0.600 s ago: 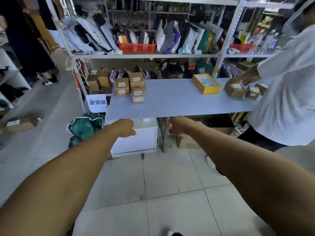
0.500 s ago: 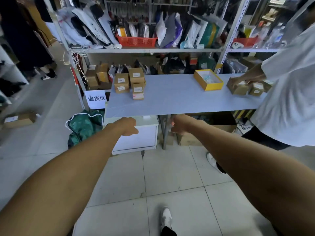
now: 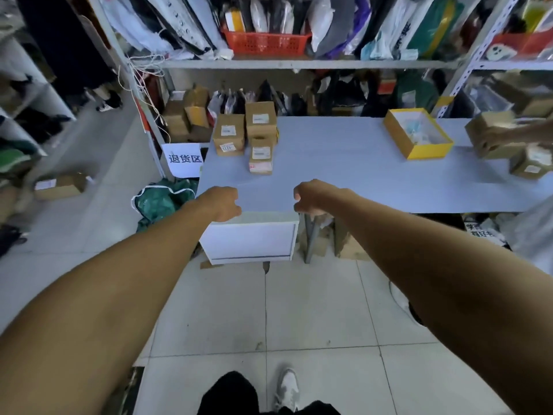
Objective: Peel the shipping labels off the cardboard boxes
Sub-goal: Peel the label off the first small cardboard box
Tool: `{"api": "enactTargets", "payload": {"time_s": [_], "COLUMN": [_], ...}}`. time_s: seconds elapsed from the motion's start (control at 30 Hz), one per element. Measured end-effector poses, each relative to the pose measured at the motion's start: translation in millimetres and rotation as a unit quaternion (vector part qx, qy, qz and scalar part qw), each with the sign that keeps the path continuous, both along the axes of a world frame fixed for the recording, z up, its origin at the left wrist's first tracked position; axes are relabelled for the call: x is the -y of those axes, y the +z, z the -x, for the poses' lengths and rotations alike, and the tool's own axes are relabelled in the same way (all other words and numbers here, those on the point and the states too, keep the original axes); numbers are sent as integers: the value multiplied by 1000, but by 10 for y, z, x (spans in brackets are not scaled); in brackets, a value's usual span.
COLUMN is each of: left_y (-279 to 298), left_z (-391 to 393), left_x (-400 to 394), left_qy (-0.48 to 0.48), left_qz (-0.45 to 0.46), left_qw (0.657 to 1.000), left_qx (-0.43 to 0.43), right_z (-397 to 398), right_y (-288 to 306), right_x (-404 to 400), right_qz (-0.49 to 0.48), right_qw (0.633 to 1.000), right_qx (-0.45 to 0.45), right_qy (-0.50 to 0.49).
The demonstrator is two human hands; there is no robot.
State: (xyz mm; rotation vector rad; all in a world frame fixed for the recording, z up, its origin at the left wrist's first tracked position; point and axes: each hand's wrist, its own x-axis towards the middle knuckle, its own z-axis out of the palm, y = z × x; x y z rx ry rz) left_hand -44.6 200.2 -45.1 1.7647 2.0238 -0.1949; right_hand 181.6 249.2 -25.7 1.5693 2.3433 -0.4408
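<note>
Standing at the far left corner of the grey-blue table (image 3: 359, 163), the cardboard boxes (image 3: 253, 136) form a tight cluster of 4: 1 at the left (image 3: 229, 134), a taller 1 (image 3: 261, 119) just beside it on the right, and 2 smaller ones (image 3: 261, 160) stacked in front of the tall 1. Each shows a white shipping label (image 3: 228, 130) on the face turned up and toward the camera, and none has a clearly longer side. The left hand (image 3: 223, 203) and right hand (image 3: 309, 196) hover at the near table edge, well apart from the boxes, both with fingers curled in and gripping nothing. Bare tabletop lies between the hands and the cluster. Below the edge sits a white cabinet (image 3: 251, 241). To the right, an open yellow box (image 3: 419, 134) rests on the table, and beyond it another person's hand (image 3: 493, 136) holds a cardboard box, blurred, with 1 more box (image 3: 531, 163) just in front. A white sign (image 3: 184, 159) hanging left of the table reads "退货区". The label on the lower left box face seems to carry "0273" upside down, though the print is small. A red basket (image 3: 266, 41) stands on the shelf behind, among hanging bags.
</note>
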Motion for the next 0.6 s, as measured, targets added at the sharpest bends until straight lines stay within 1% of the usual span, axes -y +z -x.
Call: {"api": "enactTargets", "payload": {"time_s": [0.17, 0.27, 0.4, 0.47, 0.53, 0.6], "left_y": [-192, -373, -469, -457, -442, -457], "left_z": [264, 462, 737, 814, 861, 875], "left_x": [-646, -1033, -1558, -1804, -2052, -2261], "left_qy": [12, 12, 15, 7, 0, -4], "left_qz": [22, 29, 35, 36, 26, 21], "left_qw": [1000, 999, 998, 998, 999, 997], "left_qx": [5, 26, 41, 44, 47, 70], "right_z": [427, 693, 950, 1080, 1192, 1273], "right_y": [-158, -263, -285, -318, -354, -387], "right_x": [-658, -1066, -1556, -1792, -2025, -2202], "right_qz": [22, 36, 44, 47, 43, 46], "right_qw": [999, 998, 997, 998, 999, 999], "right_qx": [27, 43, 59, 46, 10, 2], "right_qy": [23, 33, 5, -6, -22, -21]}}
